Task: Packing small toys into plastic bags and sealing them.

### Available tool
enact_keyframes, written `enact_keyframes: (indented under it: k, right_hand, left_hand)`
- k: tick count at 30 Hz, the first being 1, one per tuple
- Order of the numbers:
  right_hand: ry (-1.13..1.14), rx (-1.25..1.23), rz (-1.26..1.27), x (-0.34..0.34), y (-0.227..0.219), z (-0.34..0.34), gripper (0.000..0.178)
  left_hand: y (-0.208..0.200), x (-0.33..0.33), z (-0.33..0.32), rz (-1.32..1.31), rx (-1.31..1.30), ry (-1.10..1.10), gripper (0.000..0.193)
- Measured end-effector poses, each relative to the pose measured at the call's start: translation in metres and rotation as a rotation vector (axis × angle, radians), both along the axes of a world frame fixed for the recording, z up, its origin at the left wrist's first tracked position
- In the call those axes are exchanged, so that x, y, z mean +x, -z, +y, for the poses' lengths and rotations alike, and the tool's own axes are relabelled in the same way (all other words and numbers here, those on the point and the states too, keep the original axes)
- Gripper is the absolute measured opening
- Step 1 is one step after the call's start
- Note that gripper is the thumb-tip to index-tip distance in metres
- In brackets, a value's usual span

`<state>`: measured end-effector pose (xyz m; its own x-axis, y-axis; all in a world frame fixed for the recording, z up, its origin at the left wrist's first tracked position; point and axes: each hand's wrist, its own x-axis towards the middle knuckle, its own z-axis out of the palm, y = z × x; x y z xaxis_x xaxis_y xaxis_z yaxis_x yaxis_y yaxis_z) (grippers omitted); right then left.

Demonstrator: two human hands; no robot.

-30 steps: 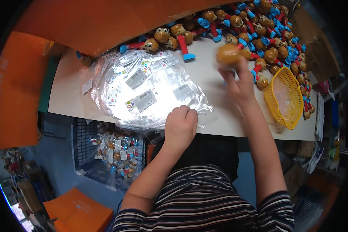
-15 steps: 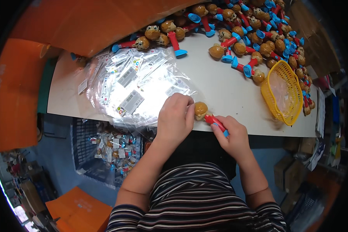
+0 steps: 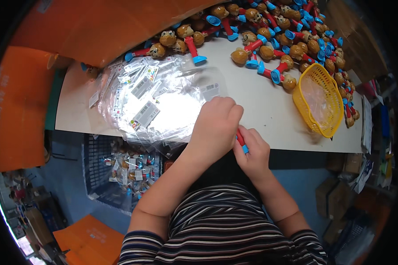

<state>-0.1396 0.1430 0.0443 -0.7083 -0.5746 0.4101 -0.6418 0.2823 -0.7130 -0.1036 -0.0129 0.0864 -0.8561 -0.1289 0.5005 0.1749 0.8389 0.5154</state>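
A toy figure (image 3: 241, 139) with a red body and a blue end is between my hands at the table's near edge. My right hand (image 3: 255, 154) grips its red and blue end, thumb along the side. My left hand (image 3: 219, 126) is closed over its other end and hides the brown round head. Beside my left hand lies a pile of clear plastic bags (image 3: 177, 112) with printed labels. Several more brown-headed toys (image 3: 289, 81) with red bodies and blue ends are heaped at the back and far right.
A yellow plastic basket (image 3: 300, 99) with clear film inside stands on the table (image 3: 274, 115) at the right. Below the table at left is a blue crate (image 3: 89, 176) of bagged toys. Orange panels (image 3: 17, 110) stand at the left; cardboard boxes (image 3: 334, 198) lie at the right.
My left hand has moved right and over the toy's head, which showed between the hands before. My right hand has shifted slightly left with the toy.
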Motion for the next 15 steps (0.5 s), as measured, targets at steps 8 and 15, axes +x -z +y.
enact_keyframes:
  k: [8, 15]
  right_hand:
    - [0.052, -0.017, -0.192, -0.003, 0.01, 0.011, 0.03]
    - [-0.138, 0.077, -0.228, -0.007, 0.002, 0.017, 0.039]
  left_hand:
    - [0.015, 0.019, 0.012, -0.088, 0.106, 0.068, 0.014]
    - [0.019, 0.021, 0.009, -0.069, 0.115, -0.019, 0.018]
